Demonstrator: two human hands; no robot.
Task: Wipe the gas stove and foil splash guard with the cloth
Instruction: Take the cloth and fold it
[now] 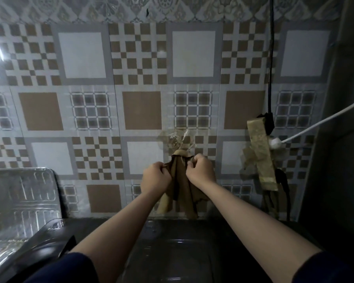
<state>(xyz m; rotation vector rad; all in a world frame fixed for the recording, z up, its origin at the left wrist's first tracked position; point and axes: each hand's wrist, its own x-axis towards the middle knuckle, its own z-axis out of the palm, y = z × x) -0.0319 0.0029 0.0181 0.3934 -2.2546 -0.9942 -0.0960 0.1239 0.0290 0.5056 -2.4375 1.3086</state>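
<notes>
- Cloth (180,186): brown, hanging limp against tiled wall (139,111), top edge bunched at a clear hook or bit of tape (175,139) stuck to wall; lower ends dangling just above dark counter (182,242).
- Left hand (156,176): fingers curled, pinching cloth's upper left edge.
- Right hand (200,170): fingers curled, gripping cloth's upper right edge, just beside left hand; both forearms bare, dark blue sleeves at bottom of view.
- Foil splash guard (23,201): shiny, embossed, upright at far left, well apart from cloth.
- Gas stove (47,244): dark edge only, lower left, blurred, below guard.
- Power strip (262,156): yellowed, taped w/ brown tape to wall, right of hands; black cable (271,58) running up, white cord (323,121) off to right.
</notes>
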